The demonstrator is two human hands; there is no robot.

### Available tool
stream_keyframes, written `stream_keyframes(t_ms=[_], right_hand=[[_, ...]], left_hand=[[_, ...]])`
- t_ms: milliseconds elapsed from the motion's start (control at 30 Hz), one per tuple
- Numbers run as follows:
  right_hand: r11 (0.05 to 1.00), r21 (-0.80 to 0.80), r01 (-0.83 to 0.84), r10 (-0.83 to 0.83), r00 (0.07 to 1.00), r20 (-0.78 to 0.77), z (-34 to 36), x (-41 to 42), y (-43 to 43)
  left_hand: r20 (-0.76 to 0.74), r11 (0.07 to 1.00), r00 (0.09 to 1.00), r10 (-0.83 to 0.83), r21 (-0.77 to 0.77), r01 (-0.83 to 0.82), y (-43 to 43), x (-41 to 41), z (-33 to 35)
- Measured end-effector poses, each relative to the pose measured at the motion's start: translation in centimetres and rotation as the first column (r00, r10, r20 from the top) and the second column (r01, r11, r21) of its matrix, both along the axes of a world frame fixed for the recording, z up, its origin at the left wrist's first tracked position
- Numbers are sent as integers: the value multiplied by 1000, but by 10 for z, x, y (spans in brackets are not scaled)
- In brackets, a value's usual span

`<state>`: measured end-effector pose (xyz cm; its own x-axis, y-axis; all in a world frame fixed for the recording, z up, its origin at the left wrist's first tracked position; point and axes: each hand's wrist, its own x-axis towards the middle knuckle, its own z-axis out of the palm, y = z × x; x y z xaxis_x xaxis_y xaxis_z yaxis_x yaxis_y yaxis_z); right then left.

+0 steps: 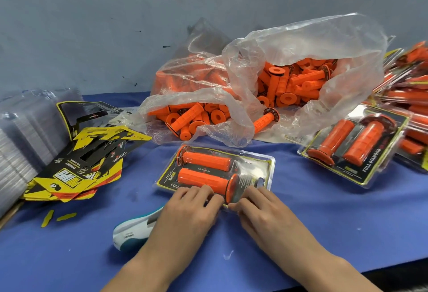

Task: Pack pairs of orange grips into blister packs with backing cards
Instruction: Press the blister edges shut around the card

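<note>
1. Orange and ribbed, the far grip [206, 161] and the near grip [201, 180] lie side by side in a clear blister pack [261, 164] on the blue cloth [312, 217]. The pack has a black-and-yellow card behind the grips. The far grip's flange points to ten o'clock and the near grip's to four o'clock.
2. The left hand [190, 210] comes in from six o'clock. Its bent fingers [205, 191] grasp the pack's near rim, just at the near grip's six o'clock side.
3. The right hand [264, 210] grasps the same rim close beside it. Its curled fingers [254, 195] lie at the five o'clock side of the near grip's flange. The two hands' fingertips almost meet on the rim. Whether the thumbs reach under the pack cannot be told.
4. At twelve to one o'clock of the pack, an open clear plastic bag [301, 44] holds a heap of loose orange grips [291, 83].
5. At nine o'clock lies a spread pile of yellow-and-black backing cards [76, 171]. Beyond it, a stack of empty clear shells [20, 138] stands at the picture's edge.
6. At three o'clock a filled pack [354, 150] leans on a heap of finished packs [410, 97].
7. A white-and-teal object [132, 229] lies partly under the left forearm at seven o'clock. Its kind is unclear.
</note>
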<state>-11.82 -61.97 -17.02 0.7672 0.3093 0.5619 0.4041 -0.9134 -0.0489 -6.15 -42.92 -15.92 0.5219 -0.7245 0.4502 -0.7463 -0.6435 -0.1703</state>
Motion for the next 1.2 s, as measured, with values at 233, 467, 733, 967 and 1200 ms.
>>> stream_keyframes(t_ms=[233, 467, 733, 967, 1200], right_hand=[[973, 226, 39, -46, 999, 27, 21, 11, -27], [221, 860, 459, 252, 825, -505, 39, 43, -61], [107, 876, 470, 200, 853, -482, 36, 52, -42], [81, 869, 487, 183, 850, -494, 33, 53, -44], [18, 846, 533, 223, 823, -523, 33, 59, -43]], left_hand=[[16, 995, 995, -98, -11, 98, 1, 0, -2], [2, 995, 995, -96, -22, 96, 4, 1, -2], [-5, 986, 987, -161, -39, 160, 6, -5, 0], [-45, 973, 977, -210, -102, 205, 4, -5, -5], [-71, 976, 975, -210, -67, 205, 2, -8, 4]])
